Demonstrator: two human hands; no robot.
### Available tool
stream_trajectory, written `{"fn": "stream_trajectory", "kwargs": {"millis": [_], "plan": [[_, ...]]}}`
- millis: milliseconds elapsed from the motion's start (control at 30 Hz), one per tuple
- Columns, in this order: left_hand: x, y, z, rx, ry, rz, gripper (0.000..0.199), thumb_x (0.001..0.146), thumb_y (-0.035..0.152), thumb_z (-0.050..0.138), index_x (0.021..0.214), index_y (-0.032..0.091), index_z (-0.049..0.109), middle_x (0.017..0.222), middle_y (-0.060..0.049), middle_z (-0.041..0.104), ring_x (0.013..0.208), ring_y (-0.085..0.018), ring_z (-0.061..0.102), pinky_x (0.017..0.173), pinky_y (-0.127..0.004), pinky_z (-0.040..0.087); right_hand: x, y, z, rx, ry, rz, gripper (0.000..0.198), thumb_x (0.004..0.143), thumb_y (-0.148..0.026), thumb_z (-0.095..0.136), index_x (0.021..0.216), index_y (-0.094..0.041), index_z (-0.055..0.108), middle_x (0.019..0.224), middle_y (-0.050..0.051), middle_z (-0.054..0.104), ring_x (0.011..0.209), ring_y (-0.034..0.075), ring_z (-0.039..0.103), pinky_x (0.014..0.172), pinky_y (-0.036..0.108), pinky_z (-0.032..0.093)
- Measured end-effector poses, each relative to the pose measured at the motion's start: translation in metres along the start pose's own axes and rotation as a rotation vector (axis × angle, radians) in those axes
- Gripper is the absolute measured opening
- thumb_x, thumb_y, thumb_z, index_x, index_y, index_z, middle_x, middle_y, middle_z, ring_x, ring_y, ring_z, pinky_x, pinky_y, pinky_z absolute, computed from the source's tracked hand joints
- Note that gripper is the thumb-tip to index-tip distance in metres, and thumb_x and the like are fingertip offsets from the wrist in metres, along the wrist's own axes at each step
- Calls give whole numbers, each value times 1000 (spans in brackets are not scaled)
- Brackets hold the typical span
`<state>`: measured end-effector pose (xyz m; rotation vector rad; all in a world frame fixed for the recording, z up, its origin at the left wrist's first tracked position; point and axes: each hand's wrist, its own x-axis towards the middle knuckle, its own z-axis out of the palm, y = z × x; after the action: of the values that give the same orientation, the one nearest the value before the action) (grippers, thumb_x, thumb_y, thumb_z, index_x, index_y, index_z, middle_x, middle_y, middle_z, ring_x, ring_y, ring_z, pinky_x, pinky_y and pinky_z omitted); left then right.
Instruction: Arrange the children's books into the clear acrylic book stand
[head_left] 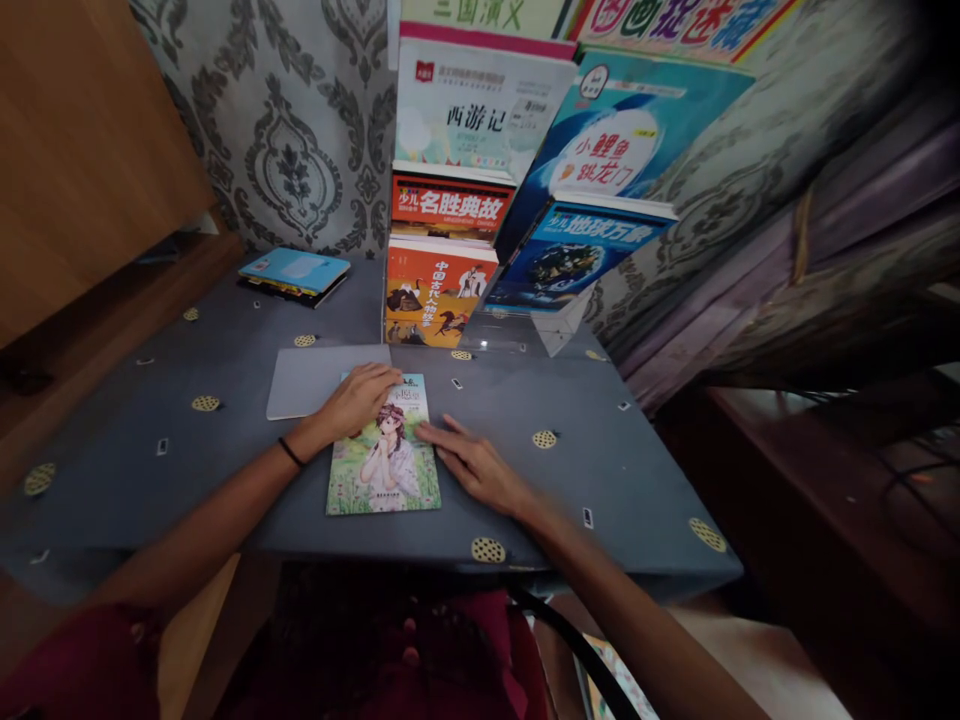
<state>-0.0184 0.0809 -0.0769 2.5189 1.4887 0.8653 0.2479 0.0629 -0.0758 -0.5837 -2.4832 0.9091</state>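
Two hands (365,398) (478,464) on a book (386,475), grey tablecloth (517,395) (pineapple-printed), patterned wallpaper (289,160)

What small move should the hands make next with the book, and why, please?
I would probably let the right hand gently lift the right edge of the book. The book lies flat and closed, the right hand's fingers reach just over that edge, and the left hand lies across the upper left part, where it could steady it.
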Motion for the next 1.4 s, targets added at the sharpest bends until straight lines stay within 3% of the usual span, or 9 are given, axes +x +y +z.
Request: {"fn": "stream_trajectory", "kwargs": {"millis": [167, 267, 400, 600, 733, 967, 1067, 1233, 1400], "plan": [[0, 0, -3, -38, -16, -22, 30, 94, 13, 46, 112, 19, 69, 123, -10, 72, 115, -23, 65, 104, -46, 49, -47, -34, 5, 36, -56, -38, 50, 102, -14, 38, 149, -32, 46, 143, 2, 61, 134, 19, 56, 124, 54, 30], [-1, 0, -3, -57, -16, -31, 32, 93, 11, 45, 113, 18, 69, 124, -10, 72, 117, -23, 65, 105, -45, 49, -54, -47, 5, -1, -49, -48, 49, 101, -13, 42, 147, -29, 49, 140, 5, 64, 132, 19, 58, 122, 54, 32], [-2, -2, -1, -64, 14, -26, 33, 92, 9, 45, 112, 15, 70, 123, -11, 73, 116, -23, 66, 104, -44, 49, -27, -75, 22, -88, -64, -100, 45, 100, -18, 46, 145, -22, 51, 138, 9, 65, 134, 20, 56, 123, 52, 30], [-2, -5, 4, -43, 43, -3, 32, 91, 7, 47, 111, 16, 72, 123, -10, 73, 114, -22, 67, 104, -44, 50, 28, -118, 83, -186, -284, -246, 56, 103, -37, 47, 148, -4, 41, 157, 21, 42, 152, 23, 28, 126, 41, 26], [-2, -6, 4, -31, 48, -2, 33, 91, 7, 48, 111, 17, 72, 122, -9, 74, 113, -22, 67, 102, -45, 50, 23, -111, 91, -199, -255, -189, 61, 103, -38, 48, 151, -1, 36, 160, 23, 36, 154, 27, 23, 126, 43, 24], [-3, -9, 8, -60, 56, -4, 32, 91, 9, 48, 111, 17, 72, 121, -9, 74, 114, -22, 67, 103, -44, 50, -31, -78, 56, -186, -96, 26, 68, 101, -24, 50, 161, -18, 17, 163, 15, 33, 154, 24, 23, 125, 51, 29], [-3, -9, 8, -57, 54, -22, 32, 91, 9, 48, 111, 18, 72, 123, -8, 73, 115, -21, 66, 105, -44, 49, -45, -69, 46, -160, -25, 76, 64, 102, -22, 46, 161, -22, 18, 163, 12, 34, 152, 23, 27, 123, 51, 32], [-15, -3, 0, 16, 100, -179, 38, 91, 13, 44, 121, 16, 67, 135, -12, 65, 127, -25, 58, 113, -47, 42, -43, -55, 38, -179, 58, 144, 57, 103, -26, 46, 157, -22, 30, 160, 14, 38, 150, 25, 33, 121, 54, 35], [-50, 9, -9, -91, 187, -392, 49, 92, 24, 44, 139, 12, 52, 155, -20, 41, 146, -31, 37, 120, -54, 31, -16, -39, 36, -267, 97, 193, 54, 102, -32, 47, 153, -15, 39, 161, 20, 35, 150, 31, 33, 121, 57, 32]]}}
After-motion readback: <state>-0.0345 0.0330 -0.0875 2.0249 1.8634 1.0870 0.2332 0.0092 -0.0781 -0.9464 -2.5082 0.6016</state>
